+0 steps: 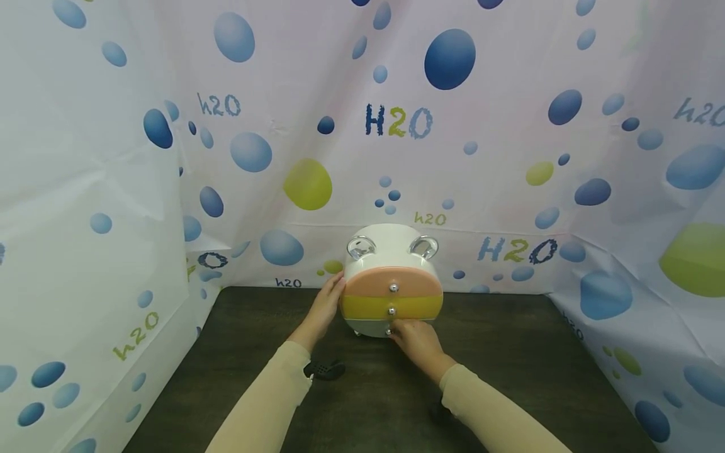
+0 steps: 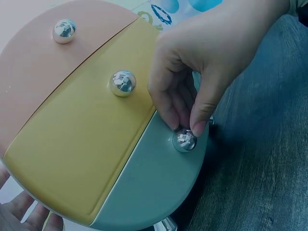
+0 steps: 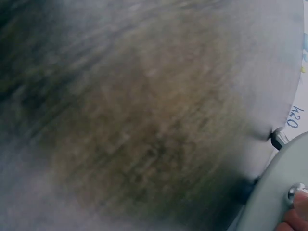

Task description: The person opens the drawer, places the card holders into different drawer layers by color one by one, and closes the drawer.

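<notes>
A round white drawer box (image 1: 391,245) stands on the table with two silver loop ears on top. Its front has a pink drawer (image 1: 368,281), a yellow drawer (image 1: 365,307) and a grey-green bottom drawer (image 2: 144,178). Each bears a silver knob; all three drawers look closed. My right hand (image 1: 418,343) pinches the bottom knob (image 2: 185,141) between thumb and fingertips. Along the box's left side rests my left hand (image 1: 321,311), its fingers fairly straight; in the left wrist view the fingers (image 2: 36,214) show at the rim. The right wrist view catches only a few right fingertips (image 3: 301,209).
A dark wood-grain table (image 1: 362,402) lies beneath the box. Behind and at both sides hangs a white curtain (image 1: 351,176) with blue and green spots and H2O lettering. A black object (image 1: 328,370) is by my left wrist.
</notes>
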Demonstrator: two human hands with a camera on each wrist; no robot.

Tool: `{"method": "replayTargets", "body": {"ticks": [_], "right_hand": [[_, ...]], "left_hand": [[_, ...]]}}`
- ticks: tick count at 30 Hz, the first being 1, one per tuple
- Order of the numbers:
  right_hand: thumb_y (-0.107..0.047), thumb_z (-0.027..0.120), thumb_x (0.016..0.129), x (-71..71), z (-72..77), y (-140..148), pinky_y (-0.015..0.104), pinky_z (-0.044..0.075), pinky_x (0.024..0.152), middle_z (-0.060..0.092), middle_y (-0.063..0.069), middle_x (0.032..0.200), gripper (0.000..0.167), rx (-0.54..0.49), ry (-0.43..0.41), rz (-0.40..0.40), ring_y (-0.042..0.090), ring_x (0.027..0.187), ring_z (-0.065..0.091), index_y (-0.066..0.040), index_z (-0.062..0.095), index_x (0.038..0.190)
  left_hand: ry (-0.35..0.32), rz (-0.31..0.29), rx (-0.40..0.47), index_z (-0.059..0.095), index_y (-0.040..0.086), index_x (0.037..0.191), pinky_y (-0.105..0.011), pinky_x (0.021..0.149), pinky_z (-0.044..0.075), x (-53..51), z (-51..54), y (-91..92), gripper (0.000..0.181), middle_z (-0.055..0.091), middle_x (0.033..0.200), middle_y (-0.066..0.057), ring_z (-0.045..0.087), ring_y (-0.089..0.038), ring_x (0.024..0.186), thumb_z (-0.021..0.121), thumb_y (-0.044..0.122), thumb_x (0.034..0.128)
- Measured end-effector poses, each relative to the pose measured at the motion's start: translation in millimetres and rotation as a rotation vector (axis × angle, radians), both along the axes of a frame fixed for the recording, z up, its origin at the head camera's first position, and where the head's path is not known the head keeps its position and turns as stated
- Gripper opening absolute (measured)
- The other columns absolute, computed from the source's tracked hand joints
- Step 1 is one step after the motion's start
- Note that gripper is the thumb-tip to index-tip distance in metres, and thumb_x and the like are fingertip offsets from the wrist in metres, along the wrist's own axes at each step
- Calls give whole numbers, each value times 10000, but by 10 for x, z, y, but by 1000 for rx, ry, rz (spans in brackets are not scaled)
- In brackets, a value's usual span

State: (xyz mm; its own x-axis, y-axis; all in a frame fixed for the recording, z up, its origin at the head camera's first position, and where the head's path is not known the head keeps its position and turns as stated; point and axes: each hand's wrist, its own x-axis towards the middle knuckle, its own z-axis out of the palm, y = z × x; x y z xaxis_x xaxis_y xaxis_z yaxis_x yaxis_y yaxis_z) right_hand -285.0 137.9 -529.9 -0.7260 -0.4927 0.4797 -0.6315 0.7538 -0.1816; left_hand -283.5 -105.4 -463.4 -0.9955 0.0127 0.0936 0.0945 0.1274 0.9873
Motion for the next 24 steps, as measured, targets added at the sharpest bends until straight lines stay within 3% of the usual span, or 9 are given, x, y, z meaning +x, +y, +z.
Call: {"method": "replayTargets", "body": {"ticks": [2, 5, 10, 19, 24], "right_hand": [[-204, 840, 822, 12, 23, 16, 347, 569, 638, 735, -70, 884, 162, -2, -18, 0, 135, 779, 696, -199, 717, 928], [-181, 847, 813, 44, 71, 45, 361, 571, 644, 735, -57, 904, 192, 8, -29, -7, 157, 800, 700, -197, 703, 939], [-173, 860, 796, 107, 190, 98, 357, 561, 630, 701, -54, 859, 230, 48, -3, -4, 166, 769, 681, -183, 660, 910], [-121, 876, 767, 181, 435, 268, 414, 567, 731, 715, -27, 926, 291, 23, 31, 34, 207, 839, 686, -152, 704, 999], [-124, 887, 749, 200, 582, 360, 435, 562, 790, 729, 2, 983, 338, 12, 35, 31, 219, 894, 692, -136, 719, 1043]], "left_hand": [[2, -3, -6, 297, 26, 1564, -586, 1146, 295, 65, 87, 8, 579, 267, 1608, -214, 309, -416, 1439, 393, 355, 1098], [0, 20, -24, 319, 38, 1559, -575, 1142, 312, 89, 84, -10, 573, 307, 1587, -224, 327, -409, 1433, 412, 357, 1093], [25, 58, -74, 345, 86, 1556, -560, 1159, 287, 100, -26, -85, 594, 360, 1565, -200, 334, -386, 1435, 447, 416, 1072], [74, 24, -188, 328, 48, 1557, -594, 1103, 357, 263, 10, -194, 622, 372, 1539, -245, 427, -426, 1362, 476, 400, 1066], [79, 2, -269, 312, 74, 1566, -609, 1107, 344, 388, 70, -260, 602, 324, 1581, -210, 369, -430, 1405, 459, 388, 1074]]}}
